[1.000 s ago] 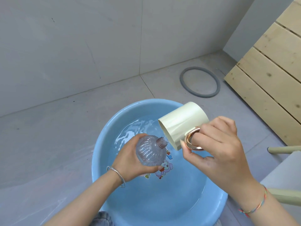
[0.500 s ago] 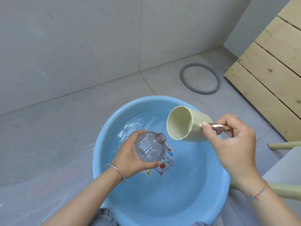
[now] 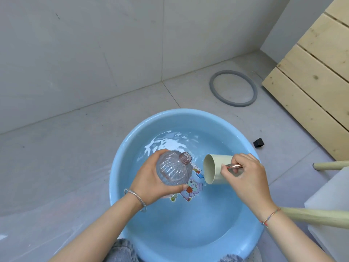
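Observation:
A round blue basin with water in it and a cartoon print on its bottom stands on the tiled floor. Over it, my left hand grips a clear ribbed plastic bottle without a cap, its mouth pointing up and to the right. My right hand holds a cream mug by its copper-coloured handle. The mug lies on its side low over the water, its open mouth turned left toward the bottle, a short gap apart from it.
A grey rubber ring lies on the floor behind the basin. A wooden slat panel leans at the right. A small black block sits beside the basin. Pale wooden legs and a white seat edge are at the right.
My right hand has lowered the mug from above the bottle's mouth down toward the water and turned it onto its side. My left hand keeps the bottle in about the same place.

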A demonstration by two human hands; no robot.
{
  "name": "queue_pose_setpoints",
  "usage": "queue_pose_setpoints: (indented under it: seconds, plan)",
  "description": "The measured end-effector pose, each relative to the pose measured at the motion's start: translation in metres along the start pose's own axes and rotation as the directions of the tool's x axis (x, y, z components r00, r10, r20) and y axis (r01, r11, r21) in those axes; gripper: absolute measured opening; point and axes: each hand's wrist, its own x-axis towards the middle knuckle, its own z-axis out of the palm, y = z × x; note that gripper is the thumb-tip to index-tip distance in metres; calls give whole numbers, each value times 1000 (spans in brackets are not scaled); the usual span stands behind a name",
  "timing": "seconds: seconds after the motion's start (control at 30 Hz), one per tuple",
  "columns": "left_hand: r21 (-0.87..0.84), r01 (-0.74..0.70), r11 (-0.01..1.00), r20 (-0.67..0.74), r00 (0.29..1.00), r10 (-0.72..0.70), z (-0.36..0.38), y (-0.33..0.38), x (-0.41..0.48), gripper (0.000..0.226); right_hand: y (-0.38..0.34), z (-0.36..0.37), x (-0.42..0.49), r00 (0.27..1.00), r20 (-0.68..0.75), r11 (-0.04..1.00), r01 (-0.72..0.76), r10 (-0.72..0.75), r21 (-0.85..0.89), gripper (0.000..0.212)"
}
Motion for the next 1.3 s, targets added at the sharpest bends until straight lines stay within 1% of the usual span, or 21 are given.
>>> queue_pose_setpoints:
  seconds: [0.13,0.23,0.33,0.47,0.57,0.67,0.77,0.83,0.9,1.03,1.3]
  plan:
    - [-9,-5,1000,1,1000,5,0,1,0,86,1,5,0,1000,18,1000,24,-24,4,43]
    - [-17,7,1000,-3,1000,-7,0,-1,-1,89,3,8,-1,999,39,1000,19,-19,-3,51]
    - [-28,16,999,-2,1000,-16,-1,-2,-1,90,3,5,-2,1000,10,999,-10,10,40,46]
    - [-29,12,999,-3,1000,-12,-1,-2,-2,89,2,-6,0,992,-14,974,-117,122,194,38]
    - [-31,5,1000,-9,1000,-5,-1,-3,-1,86,-6,-18,2,973,-39,908,-198,228,369,36]
    - [-26,-1,1000,-18,1000,1,0,-2,-2,87,-18,-31,6,963,-67,856,-199,261,477,37]
    - [-19,-18,1000,-21,1000,17,1,-1,-2,95,-34,-43,8,969,-108,850,-139,223,508,37]
    - [-7,-25,1000,-21,999,25,0,1,-2,93,-44,-48,8,976,-134,864,-86,174,496,36]
    - [0,-32,999,-22,999,32,0,3,-2,86,-52,-52,7,980,-169,893,-21,108,450,36]
    - [16,-49,999,-36,998,49,1,4,-1,81,-63,-53,6,975,-220,943,92,-21,320,33]
    - [5,-40,999,-32,999,40,2,2,-2,84,-75,-54,6,951,-257,957,224,-174,183,32]
